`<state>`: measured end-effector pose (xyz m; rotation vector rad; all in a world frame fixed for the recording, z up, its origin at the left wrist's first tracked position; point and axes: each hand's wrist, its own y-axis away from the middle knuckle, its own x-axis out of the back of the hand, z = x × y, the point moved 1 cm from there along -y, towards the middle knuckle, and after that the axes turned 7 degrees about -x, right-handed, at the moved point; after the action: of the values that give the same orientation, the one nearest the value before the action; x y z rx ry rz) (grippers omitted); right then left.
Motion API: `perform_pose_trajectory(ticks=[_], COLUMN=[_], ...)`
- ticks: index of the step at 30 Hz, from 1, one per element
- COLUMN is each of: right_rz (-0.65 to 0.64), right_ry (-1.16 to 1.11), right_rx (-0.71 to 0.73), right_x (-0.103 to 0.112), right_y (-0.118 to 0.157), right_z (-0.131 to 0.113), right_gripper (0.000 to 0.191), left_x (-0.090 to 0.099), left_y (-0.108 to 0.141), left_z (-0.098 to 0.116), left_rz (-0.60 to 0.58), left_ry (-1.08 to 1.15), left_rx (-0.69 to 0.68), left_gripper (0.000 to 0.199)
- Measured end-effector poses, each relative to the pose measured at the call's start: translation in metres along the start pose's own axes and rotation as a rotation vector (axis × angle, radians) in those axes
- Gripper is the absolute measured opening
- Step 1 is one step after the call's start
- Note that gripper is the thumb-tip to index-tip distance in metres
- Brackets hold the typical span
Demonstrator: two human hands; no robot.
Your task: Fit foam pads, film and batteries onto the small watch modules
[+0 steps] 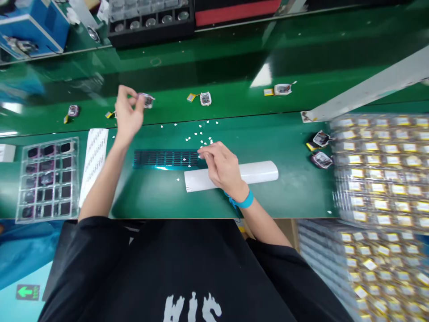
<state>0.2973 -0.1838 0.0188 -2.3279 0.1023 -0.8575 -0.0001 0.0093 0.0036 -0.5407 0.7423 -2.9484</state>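
My left hand (129,115) reaches over the green belt, thumb and fingers closed at the edge of a small square watch case (148,101) with its insides showing. My right hand (221,166) is closed in a pinch; anything between its fingertips is too small to make out. Under that hand lies a white sheet of backing paper (259,172), rounded at its right end. Just left of its fingertips is a blue-tinted film strip (161,158) with dark slots. Small white stickers or scraps (200,133) are scattered around the fingertips.
More open watch cases with yellow batteries lie along the belt, one case (205,99) in the middle. Two others (321,159) sit right, beside stacked trays (378,170). At left are a printed paper strip (95,154) and a clear tray (75,179). A white post (365,87) slants at right.
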Motion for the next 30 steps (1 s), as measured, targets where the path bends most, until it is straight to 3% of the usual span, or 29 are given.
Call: perform_pose_trajectory(ticks=[2, 4, 6, 8, 11, 16, 20, 24, 27, 30], right_rz=[0.032, 0.041, 0.051, 0.087, 0.137, 0.155, 0.122, 0.052, -0.012, 0.022], right_ry=[-0.051, -0.061, -0.023, 0.039, 0.069, 0.033, -0.064, 0.009, 0.056, 0.053], right_rx=[-0.059, -0.078, -0.076, -0.065, -0.041, -0.035, -0.087, -0.058, -0.095, -0.091], right_x=[0.0, 0.0, -0.001, -0.003, -0.005, -0.007, -0.007, -0.007, -0.008, -0.009], right_y=[0.001, 0.001, 0.001, 0.0, 0.002, 0.004, 0.003, 0.004, 0.006, 0.008], right_z=[-0.002, -0.004, -0.006, -0.008, -0.009, -0.013, -0.015, -0.013, -0.011, -0.012], right_gripper=[0.025, 0.024, 0.026, 0.02, 0.009, 0.014, 0.012, 0.011, 0.011, 0.013], left_x=[-0.034, -0.061, -0.076, -0.081, -0.08, -0.076, -0.074, -0.071, -0.071, -0.072], left_y=[0.043, 0.084, 0.116, 0.136, 0.146, 0.15, 0.154, 0.155, 0.155, 0.154], left_z=[0.042, 0.083, 0.116, 0.135, 0.143, 0.146, 0.156, 0.159, 0.158, 0.159], left_rz=[-0.1, -0.205, -0.259, -0.268, -0.229, -0.164, -0.121, -0.128, -0.132, -0.117], left_ry=[0.211, 0.268, 0.309, 0.362, 0.418, 0.392, 0.247, 0.097, 0.092, 0.14], left_rx=[0.024, 0.058, 0.075, 0.091, 0.126, 0.135, 0.103, 0.108, 0.121, 0.13], left_gripper=[0.051, 0.046, 0.045, 0.036, 0.026, 0.025, 0.019, 0.018, 0.017, 0.014])
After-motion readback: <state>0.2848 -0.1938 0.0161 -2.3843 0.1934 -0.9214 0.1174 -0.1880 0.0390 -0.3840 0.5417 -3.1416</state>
